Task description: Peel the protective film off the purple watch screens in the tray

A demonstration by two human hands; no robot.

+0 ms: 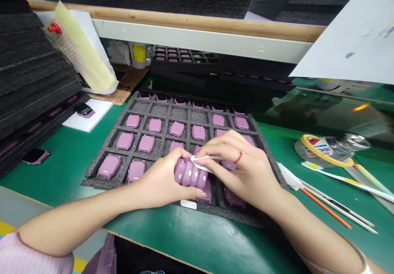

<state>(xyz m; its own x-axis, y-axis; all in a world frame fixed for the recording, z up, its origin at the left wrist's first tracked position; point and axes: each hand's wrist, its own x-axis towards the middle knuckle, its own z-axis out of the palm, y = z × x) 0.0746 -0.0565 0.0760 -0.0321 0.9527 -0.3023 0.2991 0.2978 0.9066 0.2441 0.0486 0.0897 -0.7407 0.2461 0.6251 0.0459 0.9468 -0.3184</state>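
Note:
My left hand (166,179) is closed around a row of several purple watch cases (191,173), held side by side just above the foam tray. In my right hand (243,163) a thin white wipe (201,160) is pinched, its tip touching the top of those cases; whether it is cloth or tissue I cannot tell. Beneath both hands lies the black foam tray (168,109), whose compartments hold more purple watch cases (147,143). My hands hide part of its right side. A small white piece (188,204) rests at the tray's front edge.
Right of the tray are a clear bottle (323,149) with a metal cap, a toothbrush (347,179) and an orange stick (326,208). At left lie a dark-faced watch (35,156) and a white pad (89,118) bearing another watch. Stacked foam trays (33,56) rise beyond.

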